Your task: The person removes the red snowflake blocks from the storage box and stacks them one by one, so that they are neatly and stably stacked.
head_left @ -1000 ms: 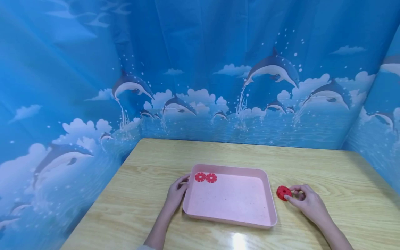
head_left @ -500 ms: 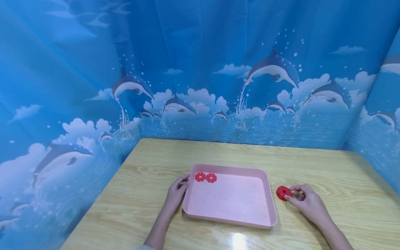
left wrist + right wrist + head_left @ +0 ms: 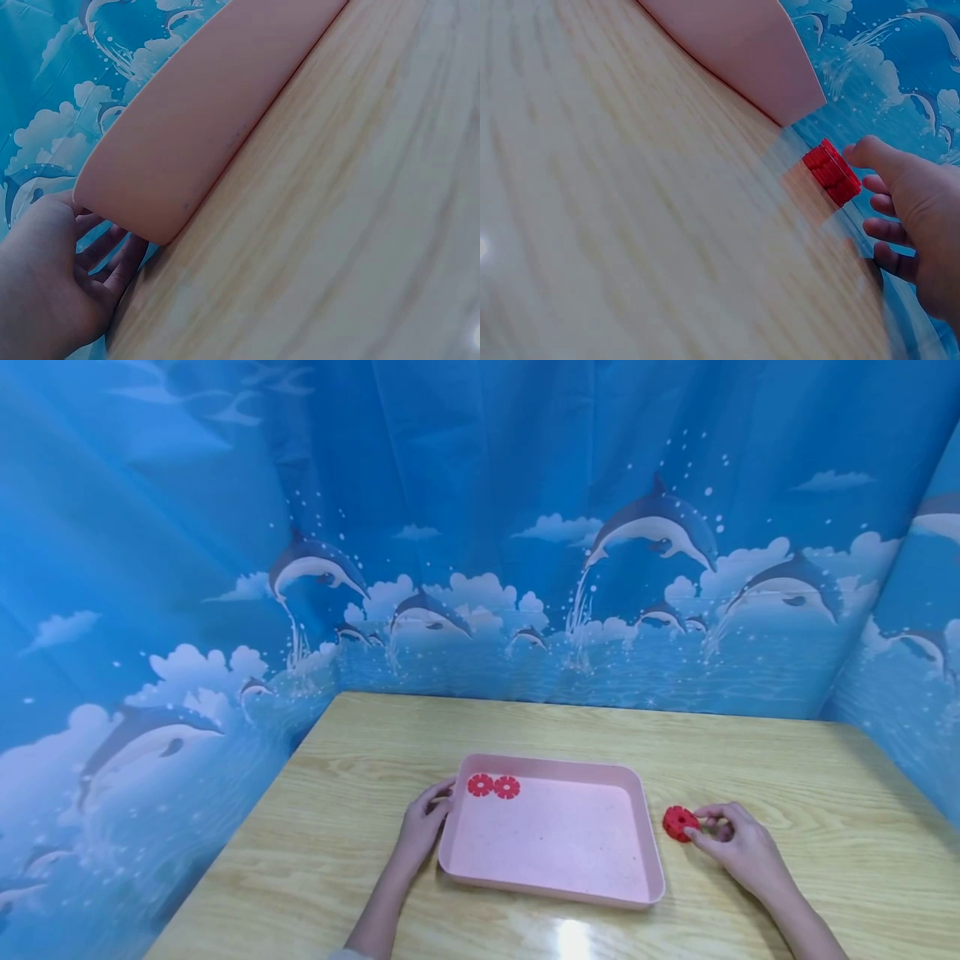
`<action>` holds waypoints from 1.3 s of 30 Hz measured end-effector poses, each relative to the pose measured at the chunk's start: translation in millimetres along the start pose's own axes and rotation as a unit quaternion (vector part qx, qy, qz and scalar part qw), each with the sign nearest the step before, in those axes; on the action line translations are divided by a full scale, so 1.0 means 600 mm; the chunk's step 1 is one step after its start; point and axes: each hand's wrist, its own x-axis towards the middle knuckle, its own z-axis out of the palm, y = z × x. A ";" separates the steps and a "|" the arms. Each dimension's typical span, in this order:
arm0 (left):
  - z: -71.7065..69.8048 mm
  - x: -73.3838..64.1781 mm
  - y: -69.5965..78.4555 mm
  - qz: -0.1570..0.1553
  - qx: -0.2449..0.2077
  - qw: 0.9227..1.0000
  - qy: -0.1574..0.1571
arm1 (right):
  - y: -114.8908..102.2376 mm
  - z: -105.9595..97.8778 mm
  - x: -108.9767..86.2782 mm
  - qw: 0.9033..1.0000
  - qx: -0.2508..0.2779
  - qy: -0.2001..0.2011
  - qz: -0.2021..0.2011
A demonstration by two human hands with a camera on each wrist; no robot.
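My right hand (image 3: 738, 850) is at a stack of red notched plastic discs (image 3: 680, 823) on the table, right of the tray. Thumb and index finger pinch the top of the stack, the other fingers loosely bent beside it. In the right wrist view the red disc stack (image 3: 831, 173) shows several layers. My left hand (image 3: 422, 828) touches the outside of the left wall of a shallow pink tray (image 3: 555, 893), its fingers relaxed. Two red discs (image 3: 481, 785) lie flat side by side in the tray's back left corner.
The tray stands on a light wood-grain table (image 3: 757, 760). Behind the table and along its sides hangs a blue curtain (image 3: 480, 527) printed with dolphins and clouds. A bright light reflection shows near the table's front.
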 end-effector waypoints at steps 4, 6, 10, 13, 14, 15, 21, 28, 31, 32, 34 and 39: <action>0.000 0.000 -0.001 0.000 0.001 1.000 0.000 | 0.000 0.000 0.000 1.000 0.006 0.013 -0.004; 0.000 0.000 -0.001 0.001 0.002 1.000 -0.001 | -0.001 -0.001 0.001 1.000 0.016 0.019 -0.001; -0.002 -0.001 0.002 -0.003 0.001 1.000 -0.003 | -0.003 -0.005 0.002 0.998 0.047 0.041 0.011; -0.004 -0.004 0.015 -0.004 -0.009 1.000 -0.006 | -0.009 -0.010 0.004 0.995 0.068 0.066 0.016; -0.005 -0.007 0.022 -0.003 -0.011 1.000 -0.007 | -0.013 -0.011 0.004 0.995 0.073 0.073 0.017; -0.005 -0.009 0.029 -0.002 -0.011 1.000 -0.008 | -0.017 -0.013 0.005 0.994 0.078 0.076 0.017; -0.003 -0.024 0.061 0.000 0.002 1.000 -0.010 | -0.073 -0.025 0.014 0.994 0.101 0.046 0.014; -0.003 -0.025 0.060 0.007 -0.010 1.000 -0.015 | -0.152 0.002 0.039 0.994 0.111 -0.001 -0.018; -0.004 -0.025 0.058 0.010 -0.011 1.000 -0.019 | -0.178 0.027 0.051 0.993 0.111 -0.023 -0.034; -0.004 -0.025 0.057 0.008 -0.013 1.000 -0.020 | -0.187 0.036 0.055 0.993 0.109 -0.032 -0.037; -0.004 -0.024 0.056 0.006 -0.014 1.000 -0.021 | -0.203 0.054 0.064 0.992 0.105 -0.050 -0.043; -0.004 -0.021 0.048 0.000 -0.018 1.000 -0.017 | -0.243 0.101 0.081 0.990 0.098 -0.099 -0.037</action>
